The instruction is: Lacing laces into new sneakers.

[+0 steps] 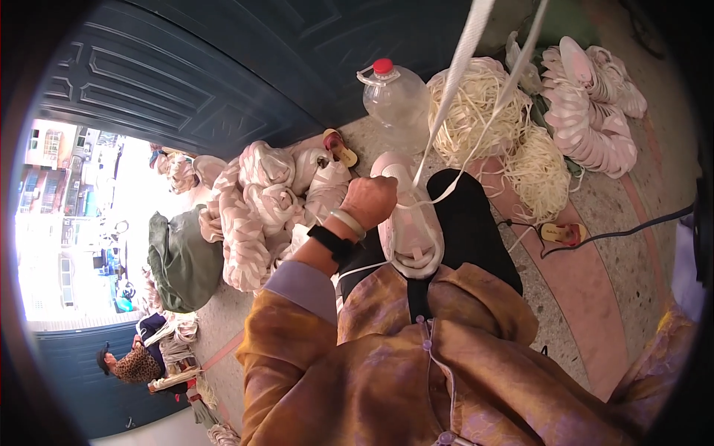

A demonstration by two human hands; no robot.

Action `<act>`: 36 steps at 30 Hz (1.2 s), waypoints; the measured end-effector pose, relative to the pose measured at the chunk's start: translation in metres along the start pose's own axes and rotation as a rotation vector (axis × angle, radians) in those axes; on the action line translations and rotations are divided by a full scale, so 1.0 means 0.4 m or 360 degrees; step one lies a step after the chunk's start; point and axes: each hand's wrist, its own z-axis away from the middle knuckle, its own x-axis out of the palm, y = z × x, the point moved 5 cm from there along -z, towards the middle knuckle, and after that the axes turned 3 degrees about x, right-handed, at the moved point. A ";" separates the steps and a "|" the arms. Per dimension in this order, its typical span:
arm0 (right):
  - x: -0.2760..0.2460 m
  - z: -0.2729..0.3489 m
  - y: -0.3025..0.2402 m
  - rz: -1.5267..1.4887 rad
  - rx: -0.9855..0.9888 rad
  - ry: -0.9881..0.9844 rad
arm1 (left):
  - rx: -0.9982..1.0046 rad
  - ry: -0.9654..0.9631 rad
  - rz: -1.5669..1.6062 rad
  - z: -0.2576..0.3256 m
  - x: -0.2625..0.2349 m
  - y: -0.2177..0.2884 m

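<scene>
A pale pink and white shoe (pixel 413 230) rests lengthwise on my lap, its heel opening toward me. My left hand (pixel 372 201), with a pale bracelet and a black wristband, is closed in a fist at the shoe's left side by the lacing area. What its fingers pinch is hidden. From the shoe beside this fist, a flat white shoelace (pixel 455 74) stretches up in two strands and leaves the view at the top. One strand bends in a slack curve near the shoe. My right hand is out of view; only its patterned sleeve (pixel 662 364) shows at the right edge.
Bundled pink-white shoe parts (pixel 271 208) lie at the left, beside a dark green sack (pixel 182 260). Ahead stand a clear jug (pixel 394 100) with a red cap, a heap of cream laces (pixel 476 111) and stacked pink shoe parts (pixel 587 119). Another person (pixel 137 360) sits at far left.
</scene>
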 end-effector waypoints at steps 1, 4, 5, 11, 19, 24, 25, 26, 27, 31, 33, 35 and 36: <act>-0.001 0.000 0.004 -0.0003 0.0003 0.0005 | -0.0001 -0.0002 -0.0001 0.013 0.001 0.003; -0.007 0.002 0.012 -0.0007 0.0011 0.0025 | -0.0496 0.0237 0.0749 0.054 0.017 -0.031; -0.006 -0.001 0.009 -0.0011 0.0011 0.0021 | -0.0503 0.0243 0.0747 0.063 0.035 -0.036; -0.007 -0.004 -0.011 0.0003 0.0014 0.0032 | -0.0823 0.0292 0.0853 0.073 0.080 -0.035; -0.026 0.005 -0.023 0.0007 0.0025 0.0077 | -0.0513 0.0352 0.0223 -0.002 0.010 0.008; -0.030 -0.008 0.005 -0.0032 0.0050 0.0088 | -0.0309 0.0006 0.0038 -0.029 -0.010 0.009; -0.033 -0.008 0.010 -0.0040 0.0055 0.0092 | -0.0312 0.0000 0.0036 -0.024 -0.006 0.006; -0.035 -0.009 0.016 -0.0048 0.0060 0.0096 | -0.0399 0.0035 0.0148 -0.015 -0.002 -0.006; -0.036 -0.010 0.022 -0.0056 0.0066 0.0099 | -0.0487 0.0072 0.0260 -0.007 0.000 -0.015; -0.050 -0.006 0.040 -0.0071 0.0086 0.0130 | -0.0726 0.0152 0.0350 0.022 -0.006 -0.004; -0.055 -0.004 0.043 -0.0074 0.0093 0.0143 | -0.0840 0.0147 0.0360 0.036 0.005 -0.013; -0.058 -0.003 0.043 -0.0076 0.0097 0.0154 | -0.0869 0.0083 0.0320 0.048 0.026 -0.025; -0.059 -0.002 0.042 -0.0077 0.0099 0.0160 | -0.0896 0.0021 0.0281 0.053 0.037 -0.029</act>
